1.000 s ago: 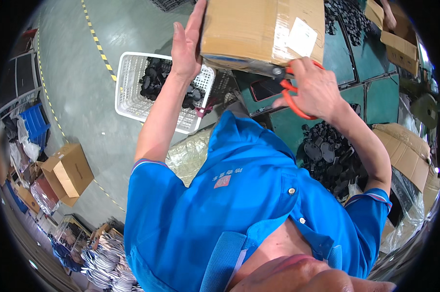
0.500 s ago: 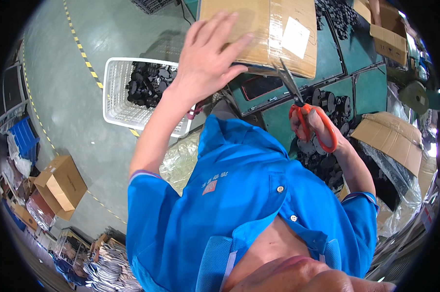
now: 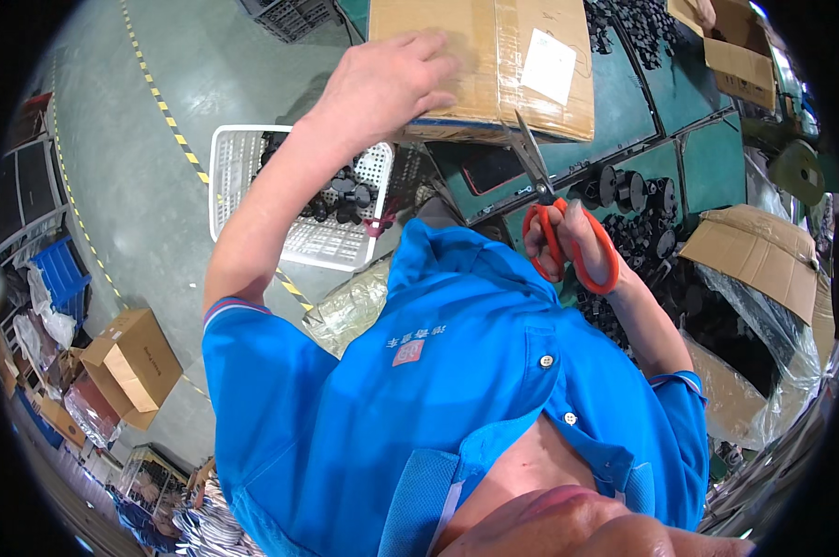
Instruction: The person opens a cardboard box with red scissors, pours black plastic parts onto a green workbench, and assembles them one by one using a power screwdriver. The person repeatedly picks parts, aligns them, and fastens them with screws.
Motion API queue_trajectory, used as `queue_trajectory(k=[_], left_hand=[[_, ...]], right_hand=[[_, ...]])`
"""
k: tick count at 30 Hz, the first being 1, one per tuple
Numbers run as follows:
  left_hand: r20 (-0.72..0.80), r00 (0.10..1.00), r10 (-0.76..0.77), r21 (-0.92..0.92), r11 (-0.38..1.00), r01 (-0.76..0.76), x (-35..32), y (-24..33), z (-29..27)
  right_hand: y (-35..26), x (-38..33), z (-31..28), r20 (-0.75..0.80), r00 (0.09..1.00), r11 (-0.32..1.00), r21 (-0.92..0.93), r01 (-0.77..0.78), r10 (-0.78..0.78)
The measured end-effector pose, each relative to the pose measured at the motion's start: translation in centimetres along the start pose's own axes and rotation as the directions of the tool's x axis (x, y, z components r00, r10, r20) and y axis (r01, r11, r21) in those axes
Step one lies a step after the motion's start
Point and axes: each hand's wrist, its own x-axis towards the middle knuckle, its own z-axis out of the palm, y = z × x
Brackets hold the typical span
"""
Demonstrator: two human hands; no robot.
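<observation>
A taped cardboard box (image 3: 480, 56) with a white label (image 3: 548, 67) sits at the top of the view, on the green table. My left hand (image 3: 387, 85) lies on its left part, palm down, with the fingers loosely extended and slightly blurred; it holds nothing. Just below the box's near edge, my right hand (image 3: 573, 243) grips orange-handled scissors (image 3: 541, 188) by their loops. The blades point up toward the box, with a narrow gap between them. I cannot tell whether the tips touch the cardboard.
Left of the table stands a white plastic basket (image 3: 294, 255) of black parts, partly behind my left forearm. More black round parts (image 3: 628, 190) lie on the green table (image 3: 712, 162). Opened cartons (image 3: 754, 251) with clear plastic are at right. A person's hand (image 3: 705, 14) shows top right.
My left hand has slid left across the box, its fingers less spread. The scissors and my right hand have shifted slightly left. The whole view has moved a little.
</observation>
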Motion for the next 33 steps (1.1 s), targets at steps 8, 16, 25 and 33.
queue_trajectory(k=[8, 16, 25, 33], left_hand=[[-0.013, 0.996, 0.086, 0.021, 0.996, -0.086, 0.4, -0.1, -0.5], [-0.071, 0.993, 0.089, 0.017, 0.996, -0.088, 0.6, 1.1, 1.2], [-0.064, 0.998, -0.004, -0.069, 0.998, -0.001, 1.0, 1.1, 0.9], [-0.089, 0.986, 0.141, 0.141, 0.982, -0.127, 0.6, 1.5, 0.8]], right_hand=[[-0.1, 0.2, 0.9, -0.031, 0.996, 0.994, 0.077, -0.077, 0.08], [-0.9, -0.2, 1.7, -0.076, 0.989, 0.992, 0.044, -0.121, 0.125], [-0.4, 3.3, 1.7, -0.128, 0.992, 1.0, -0.005, -0.003, 0.003], [0.2, 4.3, 3.9, -0.137, 0.98, 0.965, 0.202, 0.167, -0.141]])
